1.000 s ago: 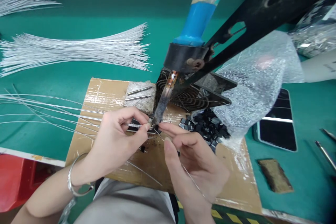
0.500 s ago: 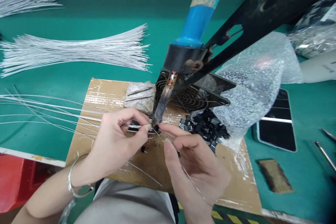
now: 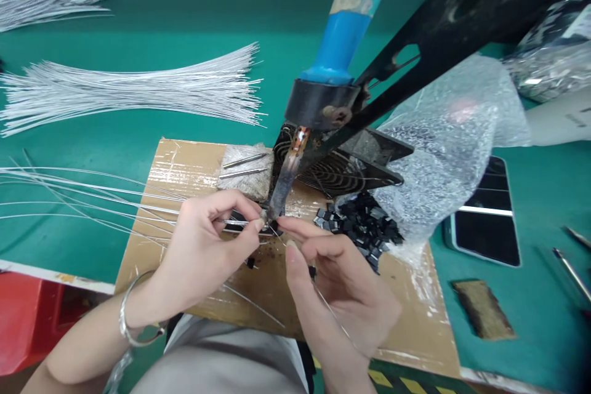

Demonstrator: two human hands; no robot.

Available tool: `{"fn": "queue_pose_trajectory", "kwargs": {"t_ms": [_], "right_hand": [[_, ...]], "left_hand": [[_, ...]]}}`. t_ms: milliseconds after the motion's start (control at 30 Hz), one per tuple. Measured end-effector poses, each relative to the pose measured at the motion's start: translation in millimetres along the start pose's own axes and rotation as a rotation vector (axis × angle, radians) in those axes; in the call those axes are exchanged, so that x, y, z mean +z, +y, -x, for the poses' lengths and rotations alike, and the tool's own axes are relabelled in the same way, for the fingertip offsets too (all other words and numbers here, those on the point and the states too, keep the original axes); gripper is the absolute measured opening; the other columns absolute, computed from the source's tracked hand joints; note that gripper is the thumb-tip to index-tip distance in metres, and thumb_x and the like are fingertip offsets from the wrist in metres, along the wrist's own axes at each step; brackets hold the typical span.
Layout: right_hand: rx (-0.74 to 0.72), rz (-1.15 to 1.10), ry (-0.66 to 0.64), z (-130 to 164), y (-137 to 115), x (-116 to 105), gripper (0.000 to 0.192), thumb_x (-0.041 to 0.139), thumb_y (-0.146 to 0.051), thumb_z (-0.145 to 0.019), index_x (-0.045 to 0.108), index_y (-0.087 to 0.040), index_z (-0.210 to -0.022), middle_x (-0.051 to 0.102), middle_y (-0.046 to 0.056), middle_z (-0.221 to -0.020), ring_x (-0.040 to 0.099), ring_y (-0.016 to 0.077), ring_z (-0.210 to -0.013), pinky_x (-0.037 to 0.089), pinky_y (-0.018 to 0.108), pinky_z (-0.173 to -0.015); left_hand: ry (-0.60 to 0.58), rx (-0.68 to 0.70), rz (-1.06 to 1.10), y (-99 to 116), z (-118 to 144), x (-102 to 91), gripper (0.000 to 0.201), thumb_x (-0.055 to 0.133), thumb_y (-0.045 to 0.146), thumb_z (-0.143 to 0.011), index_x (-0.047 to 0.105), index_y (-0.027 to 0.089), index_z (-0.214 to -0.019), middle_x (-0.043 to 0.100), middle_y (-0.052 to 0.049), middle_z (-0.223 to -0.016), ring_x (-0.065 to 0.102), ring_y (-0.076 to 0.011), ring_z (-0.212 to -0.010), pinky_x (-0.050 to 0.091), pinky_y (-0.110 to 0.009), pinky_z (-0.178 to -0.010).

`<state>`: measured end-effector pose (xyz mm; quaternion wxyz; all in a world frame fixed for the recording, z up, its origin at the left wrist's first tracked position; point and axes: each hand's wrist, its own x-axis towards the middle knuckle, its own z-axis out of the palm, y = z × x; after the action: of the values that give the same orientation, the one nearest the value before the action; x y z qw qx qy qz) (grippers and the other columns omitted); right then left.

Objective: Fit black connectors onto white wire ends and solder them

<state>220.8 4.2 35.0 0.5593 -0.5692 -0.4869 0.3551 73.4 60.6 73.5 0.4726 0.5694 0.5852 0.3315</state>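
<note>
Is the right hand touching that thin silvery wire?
Touching. The head view shows the thin silvery wire held in the right hand, emerging below the thumb and running along the palm.

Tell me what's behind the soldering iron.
Behind the soldering iron is a black fan, showing on both sides of the iron's lower part. The iron and its black bracket cover some of the fan; what those covered areas hold cannot be seen.

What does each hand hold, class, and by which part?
Left hand: thin white wires, near their ends. Right hand: a thin silvery strand, partway along.
</note>
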Motion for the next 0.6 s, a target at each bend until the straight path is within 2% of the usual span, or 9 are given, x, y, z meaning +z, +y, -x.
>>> {"fn": "queue_pose_trajectory", "kwargs": {"t_ms": [133, 367, 600], "right_hand": [[0.015, 0.020, 0.016, 0.3, -1.5, 1.2, 0.017, 0.069, -0.017, -0.092, 0.060, -0.022, -0.079, 0.081, 0.007, -0.108, 0.078, 0.0195, -0.095, 0.060, 0.028, -0.079], [0.001, 0.013, 0.032, 0.2, -0.7, 3.2, 0.017, 0.070, -0.015, -0.091, 0.060, -0.023, -0.079, 0.082, 0.004, -0.108, 0.079, 0.0165, -0.094, 0.059, 0.025, -0.081], [-0.010, 0.035, 0.033, 0.0, -1.4, 3.3, 0.016, 0.069, -0.017, -0.091, 0.060, -0.023, -0.079, 0.082, 0.005, -0.107, 0.079, 0.0189, -0.094, 0.059, 0.027, -0.077]], "left_hand": [[-0.004, 0.011, 0.001, 0.2, -0.5, 0.4, 0.008, 0.066, 0.016, -0.079, 0.070, 0.017, -0.073, 0.077, -0.003, -0.077, 0.066, -0.0155, -0.069, 0.047, -0.026, -0.060], [-0.009, -0.009, -0.002, -0.9, 0.4, -0.4, 0.007, 0.066, 0.018, -0.079, 0.070, 0.017, -0.074, 0.077, -0.004, -0.080, 0.068, -0.0175, -0.072, 0.045, -0.027, -0.059], [-0.007, 0.001, -0.004, 1.3, -1.3, -0.7, 0.007, 0.066, 0.018, -0.078, 0.070, 0.017, -0.073, 0.077, -0.004, -0.078, 0.067, -0.0170, -0.069, 0.042, -0.027, -0.056]]}}
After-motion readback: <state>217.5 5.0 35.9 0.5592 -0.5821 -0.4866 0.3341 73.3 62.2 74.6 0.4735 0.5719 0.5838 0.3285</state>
